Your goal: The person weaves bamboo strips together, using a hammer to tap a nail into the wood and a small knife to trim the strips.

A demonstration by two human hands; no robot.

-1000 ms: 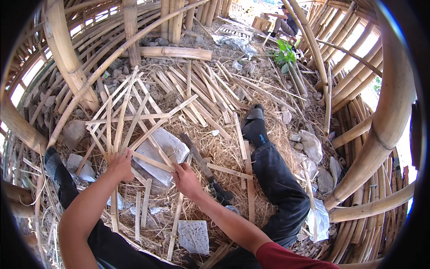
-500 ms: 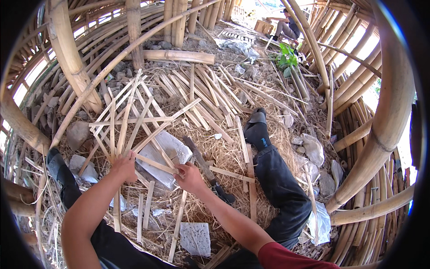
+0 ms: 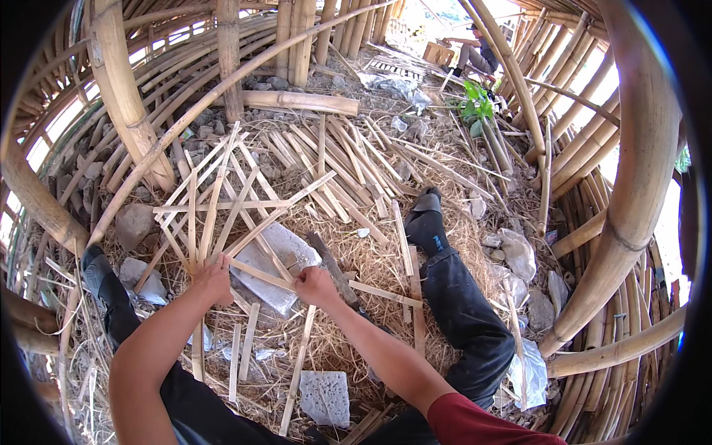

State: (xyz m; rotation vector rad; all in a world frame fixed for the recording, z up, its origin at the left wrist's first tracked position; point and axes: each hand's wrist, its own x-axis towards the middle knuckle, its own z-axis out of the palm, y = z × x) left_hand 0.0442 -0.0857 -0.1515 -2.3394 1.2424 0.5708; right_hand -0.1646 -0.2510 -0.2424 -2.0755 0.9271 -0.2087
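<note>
Crossed bamboo strips form an open lattice in front of me, partly resting over a flat grey stone slab. My left hand is closed on the lattice where several strips meet at its near corner. My right hand grips the right end of a bamboo strip that runs across to my left hand. Beside my right forearm lies a long dark-bladed tool, its lower part hidden by the arm. My fingertips are partly hidden.
Loose bamboo strips lie piled beyond the lattice. A pitted grey block sits close to me. Thick bamboo poles rise at right, with a plastic bag below. Far off, a person sits near a wooden crate.
The right hand has turned slightly, its fingers curling closer around the strip end. The whole view has shifted a little; the left hand keeps its place on the lattice.
</note>
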